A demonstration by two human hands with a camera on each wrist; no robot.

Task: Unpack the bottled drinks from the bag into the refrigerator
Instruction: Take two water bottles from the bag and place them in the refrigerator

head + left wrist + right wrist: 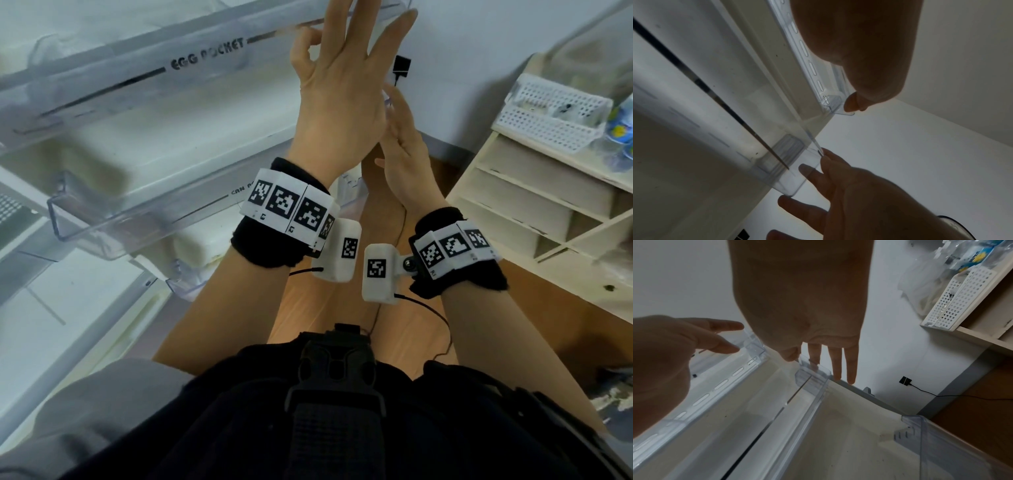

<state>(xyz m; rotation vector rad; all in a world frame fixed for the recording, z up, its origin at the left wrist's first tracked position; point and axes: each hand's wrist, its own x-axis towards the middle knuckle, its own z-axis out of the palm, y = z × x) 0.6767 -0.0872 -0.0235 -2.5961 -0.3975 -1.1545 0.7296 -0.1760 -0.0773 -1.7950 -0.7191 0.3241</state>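
No bottle is in either hand. The bottled drinks [620,127] with blue and yellow labels lie in clear plastic on the wooden shelf unit at the far right, also seen in the right wrist view [966,257]. My left hand [342,96] is raised with fingers spread at the right end of the clear refrigerator door shelf marked EGG POCKET [137,78]. Just below it my right hand [404,150] points up with straight fingers. In the right wrist view its fingertips [815,365] touch the corner of a clear door bin [813,386].
A lower clear door bin [137,219] hangs on the open refrigerator door at the left. A white perforated basket [548,113] sits on the wooden shelf unit [534,205]. A black plug with cable [401,66] hangs on the white wall ahead. Wood floor lies below.
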